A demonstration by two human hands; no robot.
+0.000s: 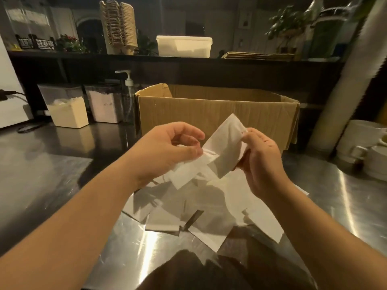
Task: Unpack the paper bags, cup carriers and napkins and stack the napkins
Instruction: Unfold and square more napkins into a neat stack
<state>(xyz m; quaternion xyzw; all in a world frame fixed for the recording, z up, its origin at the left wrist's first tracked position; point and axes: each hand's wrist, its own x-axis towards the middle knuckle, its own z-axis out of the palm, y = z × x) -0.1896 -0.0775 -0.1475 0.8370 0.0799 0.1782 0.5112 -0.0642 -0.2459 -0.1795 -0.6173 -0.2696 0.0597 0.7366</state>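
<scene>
Grip: both hands were up over the counter, each holding napkin paper — the right hand (262, 158) pinched a folded white napkin (227, 143) between thumb and fingers, its top corner pointing up, and the left hand (167, 149) had thumb and curled fingers closed on a second napkin (186, 172) that hung just below and touched the first.

Loose napkins: directly under the two hands a scattered heap of napkins (201, 210) lay flat on the steel, overlapping at all angles, not squared into any stack.

Step in hand: by my reading, the stacking part — pieces were being gathered from the heap and matched up in the hands.

Next move: it would probably call for lining the two held napkins edge to edge, then laying them down as the base of a neat pile; thin paper slips and fans out, so a light, even pinch looked wise.

Box: just beyond the hands stood an open cardboard box (217, 114); its inside could not be seen.

Other task goods: on the dark shelf far behind and above the grip stood a tall stack of cup carriers (119, 26), and to the right of it a flat pile of brown paper bags (257, 55).

Surface: a shiny steel counter (41, 168) with streaks of glare.

Room: dim and warm-lit, with storage tubs (69, 109) and a pump bottle (127, 91) to the left of the box and white crockery (364, 143) off to the right.
</scene>
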